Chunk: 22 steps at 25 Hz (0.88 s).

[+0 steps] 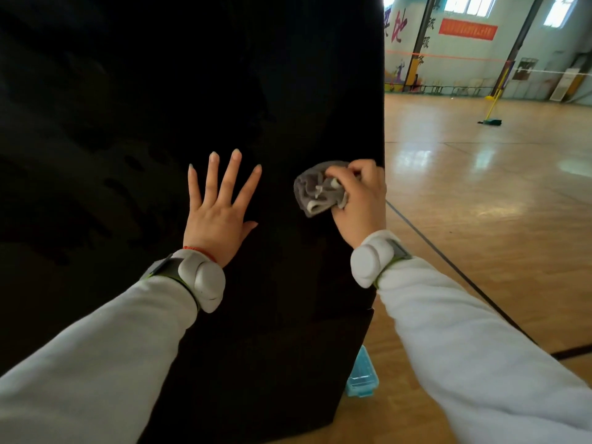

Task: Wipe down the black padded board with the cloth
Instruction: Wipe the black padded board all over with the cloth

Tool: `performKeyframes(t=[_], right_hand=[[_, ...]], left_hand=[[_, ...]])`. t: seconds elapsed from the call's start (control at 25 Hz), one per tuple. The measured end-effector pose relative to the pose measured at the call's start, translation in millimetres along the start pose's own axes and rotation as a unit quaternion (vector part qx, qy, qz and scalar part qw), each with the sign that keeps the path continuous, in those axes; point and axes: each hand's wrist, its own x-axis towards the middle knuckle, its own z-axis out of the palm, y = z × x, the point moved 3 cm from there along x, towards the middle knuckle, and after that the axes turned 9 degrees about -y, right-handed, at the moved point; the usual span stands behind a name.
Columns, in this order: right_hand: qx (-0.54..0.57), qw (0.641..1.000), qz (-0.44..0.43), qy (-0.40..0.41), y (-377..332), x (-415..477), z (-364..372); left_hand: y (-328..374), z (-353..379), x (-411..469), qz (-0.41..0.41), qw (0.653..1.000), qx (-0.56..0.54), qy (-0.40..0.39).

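Head view looks at a black padded board [192,91] that stands upright and fills the left and middle of the scene. Its right edge runs down beside the wooden floor [480,203].

The left hand [217,213] lies flat against the board's face, palm on the padding, with fingers straight and spread wide and the thumb pointing right. A thin red string [200,251] circles that wrist, and just below it sits a white wrist device [201,280] on a grey strap.

The right hand [358,200] is curled round a crumpled grey cloth [317,190] and bunches it between thumb and fingers. The cloth touches the board close to the right edge, level with the left hand and a little apart from it. A second white device [371,261] is strapped to the right wrist. Both arms wear pale sleeves [96,363] that reach in from the near corners.

At the foot of the board, on the right, a clear blue plastic box [362,376] rests on the floor, partly hidden behind the board's corner. A dark line [448,261] crosses the floorboards diagonally. Far to the right a yellow post [491,100] stands on the floor with a dark green thing at its base. A red banner [467,28] hangs on the far wall under bright windows.
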Motion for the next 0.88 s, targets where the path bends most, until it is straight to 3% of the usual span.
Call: performKeyframes(t=[0.32,0.4,0.56,0.88], right_hand=[[-0.06,0.981,0.012,-0.184,30,-97,52],[-0.028,0.989,0.01,-0.148,24,-84,37],[0.009,1.0,0.022,0.011,13,-24,10],[-0.042,0.995,0.023,-0.082,26,-97,71]], left_hand=[[6,9,-9,0.002,1.0,-0.002,-0.01],[4,10,-8,0.001,1.0,0.008,-0.017],[5,12,-9,-0.003,1.0,-0.004,-0.01],[10,30,-32,0.018,0.999,-0.026,-0.01]])
